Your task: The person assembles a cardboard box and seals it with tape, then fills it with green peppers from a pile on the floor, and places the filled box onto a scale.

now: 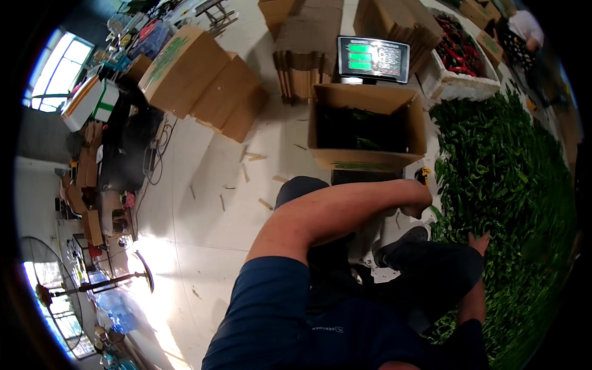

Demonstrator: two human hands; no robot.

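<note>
My left hand (417,198) is bent downward beside the near edge of a large heap of green chilli peppers (499,162). Its fingers are mostly hidden, so I cannot see whether anything is in them. My right hand (480,242) reaches past my knee and touches the heap, with its grip unclear among the peppers. In front of me an open cardboard box (365,159) stands on a dark scale platform (365,177). Some green peppers (365,141) show in its shadowed inside. Behind the box is the scale's display (373,59), with lit green panels and a keypad.
A white foam crate (467,85) holds red chilli peppers (458,51). Flattened cardboard boxes (307,37) stand behind the scale, and closed cartons (203,78) at the left. Cardboard scraps (252,156) litter the floor. A pedestal fan (92,286) and a person (525,32) are farther off.
</note>
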